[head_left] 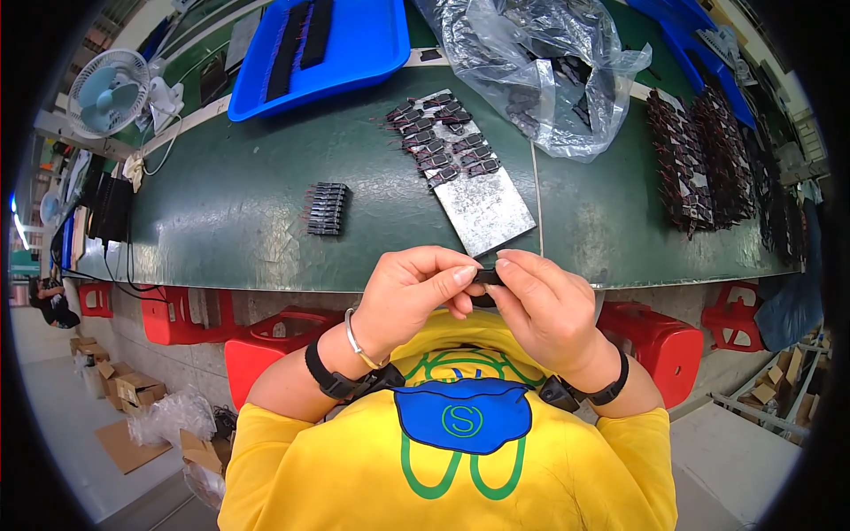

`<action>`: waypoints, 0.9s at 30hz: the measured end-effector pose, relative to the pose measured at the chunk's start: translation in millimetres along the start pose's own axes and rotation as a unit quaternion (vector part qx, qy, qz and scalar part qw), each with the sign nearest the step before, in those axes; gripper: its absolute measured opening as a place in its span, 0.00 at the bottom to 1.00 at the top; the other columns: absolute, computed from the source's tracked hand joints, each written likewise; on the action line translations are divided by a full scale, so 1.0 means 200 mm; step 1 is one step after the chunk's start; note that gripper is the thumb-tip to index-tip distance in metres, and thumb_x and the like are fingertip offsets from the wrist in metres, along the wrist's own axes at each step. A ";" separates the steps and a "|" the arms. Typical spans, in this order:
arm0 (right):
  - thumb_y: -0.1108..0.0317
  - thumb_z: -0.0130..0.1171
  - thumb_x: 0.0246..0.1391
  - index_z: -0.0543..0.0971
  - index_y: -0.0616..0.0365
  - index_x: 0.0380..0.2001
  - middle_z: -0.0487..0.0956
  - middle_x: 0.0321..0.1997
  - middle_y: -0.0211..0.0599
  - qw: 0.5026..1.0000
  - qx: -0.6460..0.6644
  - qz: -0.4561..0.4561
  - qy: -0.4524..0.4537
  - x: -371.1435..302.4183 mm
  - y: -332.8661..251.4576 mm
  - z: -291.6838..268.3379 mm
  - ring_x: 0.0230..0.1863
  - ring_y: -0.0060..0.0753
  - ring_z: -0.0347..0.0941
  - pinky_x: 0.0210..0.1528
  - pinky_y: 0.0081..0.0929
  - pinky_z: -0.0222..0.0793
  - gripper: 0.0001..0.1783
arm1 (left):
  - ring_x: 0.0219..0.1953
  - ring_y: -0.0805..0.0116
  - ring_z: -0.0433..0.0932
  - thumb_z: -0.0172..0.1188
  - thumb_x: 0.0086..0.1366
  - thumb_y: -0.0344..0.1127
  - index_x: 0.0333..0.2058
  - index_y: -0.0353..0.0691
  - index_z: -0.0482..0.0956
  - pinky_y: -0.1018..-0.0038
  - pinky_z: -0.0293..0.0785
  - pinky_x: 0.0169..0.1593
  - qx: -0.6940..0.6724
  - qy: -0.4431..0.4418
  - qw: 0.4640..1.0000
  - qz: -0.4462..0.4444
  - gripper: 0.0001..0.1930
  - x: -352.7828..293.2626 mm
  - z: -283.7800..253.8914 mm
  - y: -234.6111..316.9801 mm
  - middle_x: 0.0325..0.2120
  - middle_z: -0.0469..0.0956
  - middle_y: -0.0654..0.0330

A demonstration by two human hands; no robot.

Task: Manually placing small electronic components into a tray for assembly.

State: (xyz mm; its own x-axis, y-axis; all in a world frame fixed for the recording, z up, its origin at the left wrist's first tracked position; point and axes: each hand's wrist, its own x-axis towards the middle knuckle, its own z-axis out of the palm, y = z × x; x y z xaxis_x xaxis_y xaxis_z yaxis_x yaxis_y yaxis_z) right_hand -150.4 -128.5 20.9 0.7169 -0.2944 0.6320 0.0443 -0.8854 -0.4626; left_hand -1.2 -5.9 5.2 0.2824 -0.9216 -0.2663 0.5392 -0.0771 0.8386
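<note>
Between my two hands, at the table's near edge, is a small black part [486,277]. My left hand [414,290] pinches its left end between thumb and forefinger. The fingertips of my right hand [547,301] are closed on its other end. Just beyond my hands lies a metal plate [487,209]; rows of small black parts with thin dark red wires [434,152] cover its far portion. To the left, a compact stack of similar black parts with wires [328,209] sits on the green table [239,203].
A blue tray [376,44] holding long dark strips stands at the far left. A clear plastic bag [567,115] of black pieces lies at the back. Bundles of wired parts [699,164] fill the right side. A fan [111,93] stands far left. Red stools [266,350] line the near edge.
</note>
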 end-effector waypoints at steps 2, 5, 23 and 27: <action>0.81 0.66 0.35 0.77 0.66 0.35 0.80 0.35 0.48 1.000 -0.002 -0.004 -0.001 0.00 0.00 0.00 0.31 0.45 0.79 0.31 0.30 0.77 0.17 | 0.28 0.71 0.80 0.56 0.64 0.28 0.39 0.31 0.78 0.77 0.78 0.33 0.009 0.000 1.000 0.005 0.08 -0.01 0.00 0.00 0.28 0.80 0.56; 0.82 0.66 0.35 0.77 0.67 0.35 0.79 0.35 0.48 1.000 -0.009 -0.011 -0.002 0.00 -0.01 -0.01 0.31 0.46 0.79 0.30 0.30 0.77 0.18 | 0.29 0.71 0.80 0.56 0.64 0.27 0.39 0.31 0.78 0.77 0.78 0.34 0.027 -0.001 1.000 0.016 0.07 -0.02 0.01 0.00 0.27 0.80 0.56; 0.79 0.64 0.39 0.77 0.67 0.36 0.79 0.36 0.50 0.993 -0.043 -0.100 -0.032 -0.01 -0.02 -0.03 0.27 0.39 0.78 0.25 0.26 0.73 0.15 | 0.29 0.69 0.82 0.57 0.60 0.21 0.38 0.30 0.79 0.79 0.77 0.32 0.318 -0.059 0.900 0.292 0.07 -0.08 -0.02 0.01 0.31 0.80 0.53; 0.79 0.64 0.40 0.77 0.67 0.36 0.79 0.36 0.50 0.993 -0.038 -0.104 -0.033 -0.01 -0.02 -0.03 0.27 0.38 0.78 0.25 0.25 0.73 0.15 | 0.29 0.68 0.82 0.57 0.60 0.21 0.38 0.30 0.79 0.79 0.77 0.32 0.331 -0.057 0.893 0.301 0.07 -0.08 -0.02 0.01 0.30 0.80 0.52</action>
State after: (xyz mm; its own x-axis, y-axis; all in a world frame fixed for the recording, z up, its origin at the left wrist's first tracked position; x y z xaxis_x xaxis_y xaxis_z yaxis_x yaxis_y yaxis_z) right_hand -157.0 -127.0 24.6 0.7419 -0.0799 0.6658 0.1458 -0.9499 -0.2765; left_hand -2.2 10.4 9.4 0.2605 -0.9013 0.3460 -0.2801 0.2724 0.9205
